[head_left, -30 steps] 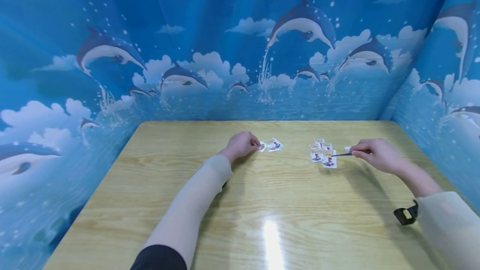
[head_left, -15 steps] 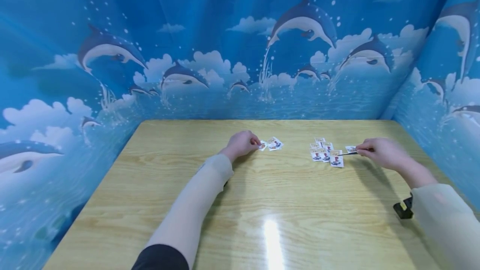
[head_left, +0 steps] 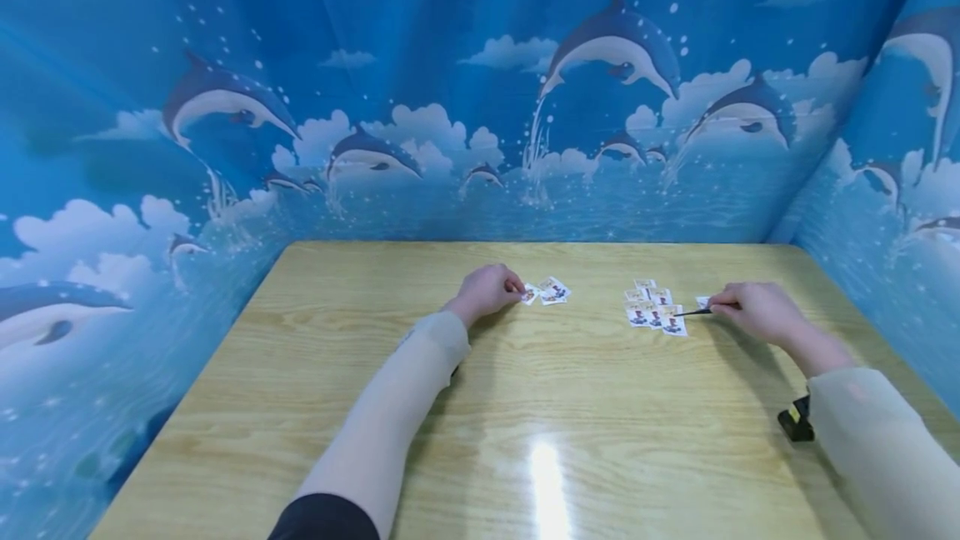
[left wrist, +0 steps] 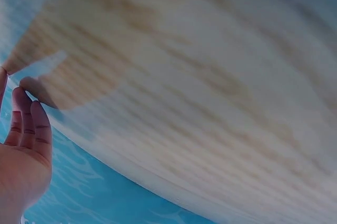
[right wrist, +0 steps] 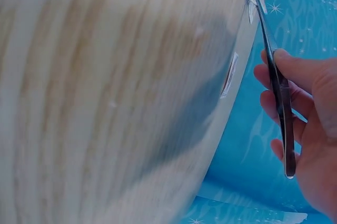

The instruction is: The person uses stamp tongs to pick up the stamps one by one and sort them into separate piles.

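Note:
My right hand (head_left: 759, 311) pinches dark metal tweezers (right wrist: 276, 76) between thumb and fingers. Their tips point left, onto a small white printed card (head_left: 674, 328) at the front right of a cluster of several such cards (head_left: 639, 315). One more card (head_left: 702, 302) shows partly behind the tweezers, beside the right fingertips. Farther left, my left hand (head_left: 487, 288) rests low over the table, its fingertips right at the left edge of a small card (head_left: 530, 294). I cannot tell whether they pinch it. Touching that card's right side lie overlapping printed cards (head_left: 554, 291).
The light wood table (head_left: 375, 340) ends at a blue dolphin-print curtain (head_left: 450, 107) behind it. That curtain also runs along both sides. A bright glare strip (head_left: 550, 490) lies on the front of the tabletop. Dark wrist gear (head_left: 797, 421) hangs under the right sleeve.
The card under the tweezers first slid right, away from the cluster, and now sits close beside it at the front right. My left hand stays in place by its card.

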A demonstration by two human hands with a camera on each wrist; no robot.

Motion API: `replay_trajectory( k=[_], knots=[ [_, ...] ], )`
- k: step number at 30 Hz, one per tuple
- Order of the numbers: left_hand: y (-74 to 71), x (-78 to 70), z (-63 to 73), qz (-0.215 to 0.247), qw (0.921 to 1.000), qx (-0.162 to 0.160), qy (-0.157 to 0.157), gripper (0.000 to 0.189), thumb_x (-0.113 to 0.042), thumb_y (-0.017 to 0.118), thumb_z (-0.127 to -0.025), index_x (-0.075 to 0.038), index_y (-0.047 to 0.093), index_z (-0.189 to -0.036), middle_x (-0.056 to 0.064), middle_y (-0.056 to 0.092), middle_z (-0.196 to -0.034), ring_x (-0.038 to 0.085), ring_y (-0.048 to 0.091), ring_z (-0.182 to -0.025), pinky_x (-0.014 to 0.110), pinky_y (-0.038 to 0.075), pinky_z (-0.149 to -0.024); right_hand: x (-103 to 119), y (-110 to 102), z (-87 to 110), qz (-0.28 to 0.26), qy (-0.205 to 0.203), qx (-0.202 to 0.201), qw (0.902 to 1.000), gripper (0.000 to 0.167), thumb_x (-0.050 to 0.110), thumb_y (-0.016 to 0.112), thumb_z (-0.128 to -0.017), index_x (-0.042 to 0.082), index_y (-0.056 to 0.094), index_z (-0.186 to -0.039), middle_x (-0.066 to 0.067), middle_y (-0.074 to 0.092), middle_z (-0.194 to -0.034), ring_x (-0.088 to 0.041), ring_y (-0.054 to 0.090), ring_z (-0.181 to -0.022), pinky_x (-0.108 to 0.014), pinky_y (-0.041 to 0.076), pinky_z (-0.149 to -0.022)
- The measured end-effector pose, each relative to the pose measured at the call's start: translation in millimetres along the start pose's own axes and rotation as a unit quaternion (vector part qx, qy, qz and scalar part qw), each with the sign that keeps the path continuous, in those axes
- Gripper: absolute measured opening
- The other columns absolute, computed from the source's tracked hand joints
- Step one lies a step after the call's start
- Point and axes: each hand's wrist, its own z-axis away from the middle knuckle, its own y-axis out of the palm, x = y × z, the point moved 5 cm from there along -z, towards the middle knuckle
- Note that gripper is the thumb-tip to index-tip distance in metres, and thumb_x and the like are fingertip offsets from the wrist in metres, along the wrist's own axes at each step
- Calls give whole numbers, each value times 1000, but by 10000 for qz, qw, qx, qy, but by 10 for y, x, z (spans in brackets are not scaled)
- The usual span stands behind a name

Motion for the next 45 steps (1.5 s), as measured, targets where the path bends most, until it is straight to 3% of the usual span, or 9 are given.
replay_trajectory(
  k=[11, 13, 18, 23, 30, 37, 45],
  knots=[
    [-5, 7, 2, 78, 9999, -45, 46, 14, -26, 71, -90, -20, 75, -101, -5, 65, -94, 13, 58, -89, 30, 47, -82, -75, -94, 65, 179, 160, 178, 9996, 20, 10, 64, -91, -4, 72, -103, -5, 64, -82, -30, 63, -73, -53, 46, -70],
    [-7, 14, 4, 75, 10000, -35, 18, 14, -26, 72, -90, -20, 75, -101, -4, 65, -94, 13, 59, -89, 31, 47, -83, -44, -147, 77, 246, 164, 122, 9995, 20, 10, 65, -91, -4, 72, -104, -7, 66, -85, -32, 64, -76, -54, 46, -71],
    [-19, 16, 9, -64, 10000, -6, -53, 14, -28, 70, -91, -22, 75, -102, -4, 66, -97, 13, 60, -92, 31, 47, -83, 154, -295, 38, 162, 96, -60, 9998, 22, 11, 65, -92, -3, 71, -108, -7, 67, -90, -19, 59, -67, -41, 45, -61],
    [-19, 16, 3, -92, 9999, 20, -101, 15, -28, 70, -91, -22, 75, -103, -4, 66, -98, 12, 59, -92, 31, 48, -84, 404, -365, -113, -140, 65, 42, 9999, 24, 12, 62, -95, -4, 69, -112, -7, 66, -92, -10, 52, -64, -34, 41, -57],
    [-8, 12, 1, 3, 9999, 12, -112, 14, -27, 71, -90, -22, 76, -102, -5, 64, -95, 11, 58, -90, 30, 47, -82, 721, -344, -363, -392, -65, 105, 9992, 25, 11, 61, -96, -3, 68, -114, -5, 64, -91, -11, 50, -63, -35, 40, -58],
    [3, 3, 11, -6, 9999, 9, -110, 12, -26, 70, -91, -23, 76, -101, -5, 64, -96, 12, 58, -90, 30, 47, -82, 921, -230, -632, -727, 19, 394, 9966, 27, 16, 59, -97, -1, 68, -115, -4, 63, -92, -13, 51, -64, -35, 41, -59],
    [3, -13, 15, -56, 9999, 13, -140, 13, -27, 69, -92, -23, 76, -102, -4, 64, -97, 12, 58, -91, 31, 47, -83, 1077, -28, -912, -895, 24, 355, 9954, 26, 21, 61, -97, 3, 70, -113, -4, 64, -95, -16, 60, -75, -40, 48, -66]
  ],
)
